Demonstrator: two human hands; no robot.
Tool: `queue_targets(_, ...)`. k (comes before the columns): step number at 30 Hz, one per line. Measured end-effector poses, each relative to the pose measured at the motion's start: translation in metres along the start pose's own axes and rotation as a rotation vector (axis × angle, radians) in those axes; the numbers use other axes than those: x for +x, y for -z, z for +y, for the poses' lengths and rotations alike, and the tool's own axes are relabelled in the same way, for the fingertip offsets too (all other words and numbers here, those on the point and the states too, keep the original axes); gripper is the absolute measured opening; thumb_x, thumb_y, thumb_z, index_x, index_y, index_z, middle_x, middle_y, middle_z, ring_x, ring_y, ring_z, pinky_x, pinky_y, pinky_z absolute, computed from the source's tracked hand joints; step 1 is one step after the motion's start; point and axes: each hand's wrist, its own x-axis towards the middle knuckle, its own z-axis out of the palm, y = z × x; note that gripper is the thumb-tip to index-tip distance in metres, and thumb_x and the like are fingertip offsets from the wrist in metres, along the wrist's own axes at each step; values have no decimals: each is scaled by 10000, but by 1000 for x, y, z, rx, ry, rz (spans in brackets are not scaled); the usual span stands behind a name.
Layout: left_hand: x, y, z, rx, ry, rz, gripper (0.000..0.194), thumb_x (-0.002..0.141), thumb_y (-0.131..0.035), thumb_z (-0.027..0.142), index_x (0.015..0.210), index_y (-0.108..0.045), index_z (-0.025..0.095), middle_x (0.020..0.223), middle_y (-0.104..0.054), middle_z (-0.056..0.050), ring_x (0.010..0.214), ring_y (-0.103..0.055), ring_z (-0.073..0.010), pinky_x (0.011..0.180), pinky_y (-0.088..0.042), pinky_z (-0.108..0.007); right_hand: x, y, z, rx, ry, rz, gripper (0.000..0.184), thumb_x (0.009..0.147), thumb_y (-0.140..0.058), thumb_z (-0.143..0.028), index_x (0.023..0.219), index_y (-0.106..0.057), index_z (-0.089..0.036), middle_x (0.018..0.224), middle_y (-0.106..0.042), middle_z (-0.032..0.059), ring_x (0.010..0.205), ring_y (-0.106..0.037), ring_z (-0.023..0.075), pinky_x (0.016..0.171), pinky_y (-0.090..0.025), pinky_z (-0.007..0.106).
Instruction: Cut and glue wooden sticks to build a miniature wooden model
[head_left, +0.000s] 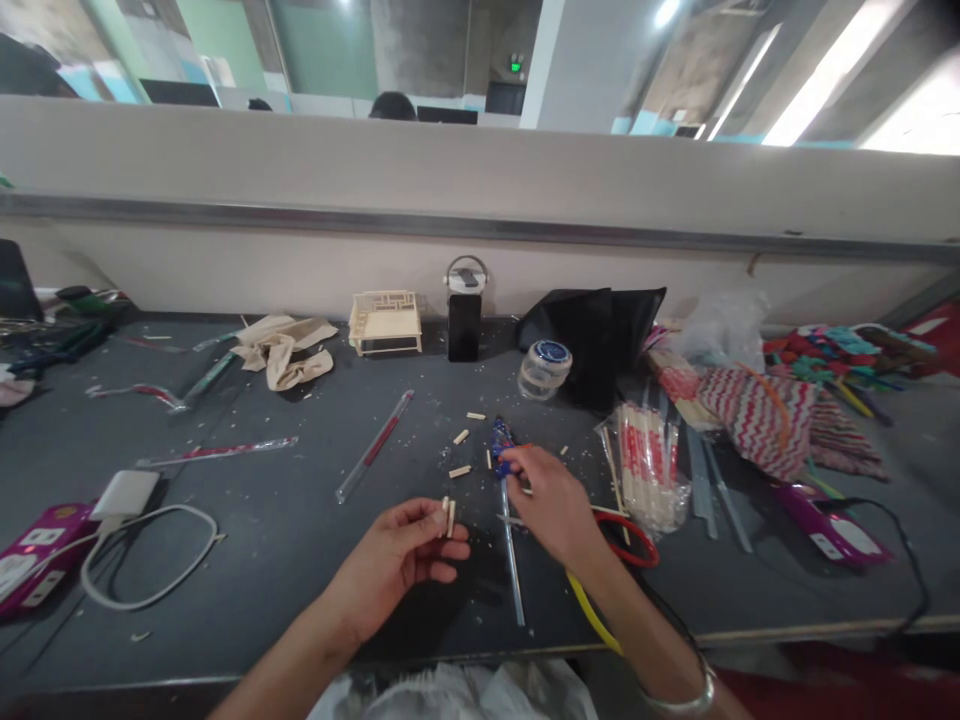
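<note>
My left hand (416, 545) is closed, with short pale wooden stick pieces (450, 518) pinched upright between thumb and fingers. To its right, my right hand (551, 500) is closed at a small blue object (501, 440); its fingertips press on the lower end, and I cannot make out exactly what it is. A thin clear strip (514, 570) runs from there toward the table's front edge. Scissors with red handles (641, 543) lie partly under my right wrist. Several more cut stick pieces (460, 471) are scattered just beyond my hands.
Behind stand a small wooden model bed (386, 322), a phone (464, 328) leaning on a bottle, and a clear jar (544, 370). Packaged chopsticks (649, 465) and knitted cloth (761, 415) lie right. A yellow handle (594, 615) is under my right forearm; a charger (126, 495) is left.
</note>
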Motion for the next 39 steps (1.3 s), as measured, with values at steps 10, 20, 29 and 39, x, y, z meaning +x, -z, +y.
queue_targets(10, -8, -6, 8, -113, -70, -31, 201, 783, -685, 265, 924, -633, 131, 835, -675, -68, 700, -652, -136, 557, -520, -205, 19, -5, 55, -461, 54, -168, 565, 754, -474, -107, 1319, -451, -106, 1071, -612, 141, 990, -538, 259, 850, -375, 348)
queue_targets(20, -13, -10, 12, -177, -134, -31, 360, 822, -641, 229, 1163, -562, 145, 791, -662, -57, 677, -639, -136, 561, -515, -228, 28, -9, 75, -235, 208, -117, 421, 698, -491, -104, 1114, -544, -127, 1015, -619, 93, 959, -539, 214, 895, -379, 316)
queue_targets(29, -9, -13, 10, -118, -143, 16, 282, 800, -663, 266, 1048, -600, 149, 755, -650, -26, 576, -589, -80, 488, -472, -169, 38, 0, 74, -243, 133, 133, 314, 779, -496, -209, 1086, -525, -153, 1022, -629, 122, 979, -569, 260, 874, -434, 369)
queue_targets(39, -6, -10, 10, -135, -122, 87, 323, 819, -641, 232, 1122, -584, 134, 871, -682, -80, 692, -643, -115, 598, -537, -199, 40, 37, 70, 7, -129, 591, 346, 769, -533, -341, 1042, -619, -147, 891, -636, 111, 841, -587, 259, 729, -471, 373)
